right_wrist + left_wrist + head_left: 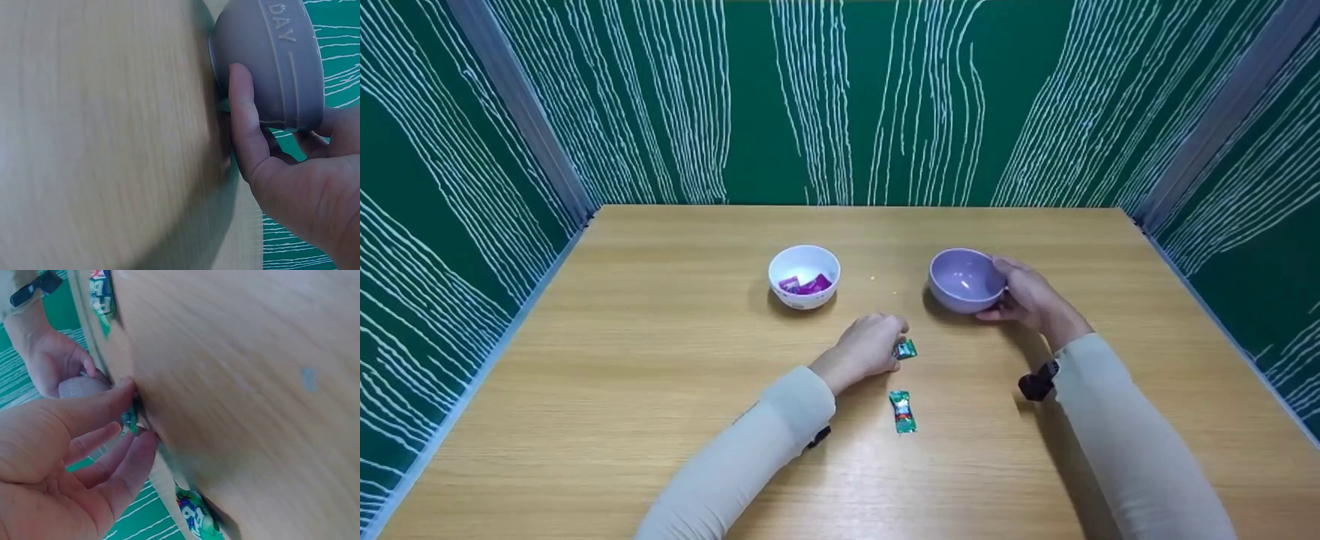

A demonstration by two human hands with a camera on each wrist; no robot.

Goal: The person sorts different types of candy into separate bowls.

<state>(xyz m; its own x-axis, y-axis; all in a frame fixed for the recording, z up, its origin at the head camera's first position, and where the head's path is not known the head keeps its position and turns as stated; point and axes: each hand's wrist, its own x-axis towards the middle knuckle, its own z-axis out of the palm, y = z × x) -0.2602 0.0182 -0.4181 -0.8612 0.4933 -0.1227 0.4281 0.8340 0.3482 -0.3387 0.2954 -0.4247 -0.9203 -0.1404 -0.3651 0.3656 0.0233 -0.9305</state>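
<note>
**Left fingers (138,453) astride a green candy (907,349), right hand (1035,304) on a purple bowl (964,279)**

Thumb and fingertips of the left hand (864,346) sit on either side of the green candy with a gap between them; I cannot tell whether they pinch the wrapper or merely stand next to it. The candy is at the table (585,337), between the 2 bowls from left to right and nearer the person than either. A 2nd green candy (903,412) lies closer still to the person, apart from the hand. The left wrist view also shows a 3rd green candy (198,517), probably hidden under the hand from above.

The candy should be light, likely hard inside, with a slick, crinkly wrapper that could slide under a fingertip. Its thick middle looks a surer hold than its flat ends.

The right hand grips the purple bowl from its right side, fingers clamped against the wall. That bowl looks stiff and smooth, perhaps breakable; whether its base touches the table I cannot tell. Raised letters on it read DAY, and its visible inside shows only a shine. The white bowl (804,260) stands upright to the left, holding at least 2 purple candies (814,285).
</note>
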